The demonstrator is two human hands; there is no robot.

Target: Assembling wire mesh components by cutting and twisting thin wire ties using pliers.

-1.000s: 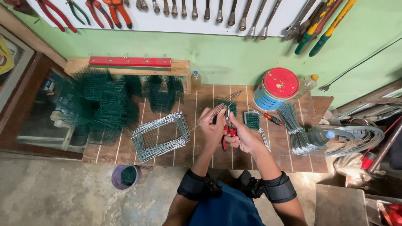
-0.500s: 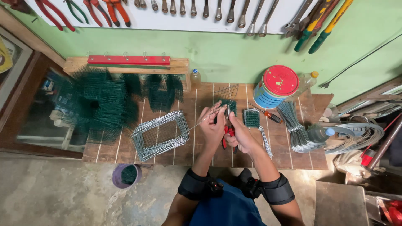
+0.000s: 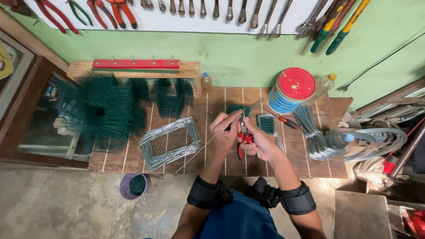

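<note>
Hands slightly up and left versus half a second back, long wire swung lower toward bench front; rest unchanged. Wooden bench [image 3: 310, 166] against green wall, tools hung on a board above. Big heap of green mesh [image 3: 106, 110] on left end, stack of bent grey wire frames [image 3: 170, 141] just beside it, nearer centre. Bundle of cut grey wires [image 3: 316, 137] on right end, clear bottle lying against it. Left hand [image 3: 225, 132] pinching a long thin wire [image 3: 199, 152] that runs down-left over the frame stack; fingers closed on it. Right hand [image 3: 259, 142] clenched around red-handled pliers [image 3: 243, 141], nose at the wire between both hands, above bench centre. Small green mesh piece [image 3: 266, 124] just beyond the right hand, orange-handled screwdriver near it. Risks, as judged: free wire end whipping into the frame stack and snagging; pliers slipping off thin wire and nicking the left fingers, given how close they sit. Containers: blue-striped can with red lid [image 3: 292, 90] at bench rear, closed, contents hidden; purple cup [image 3: 135, 186] on floor below bench edge, holding green mesh scraps; small bottle near wall, contents unclear.
</note>
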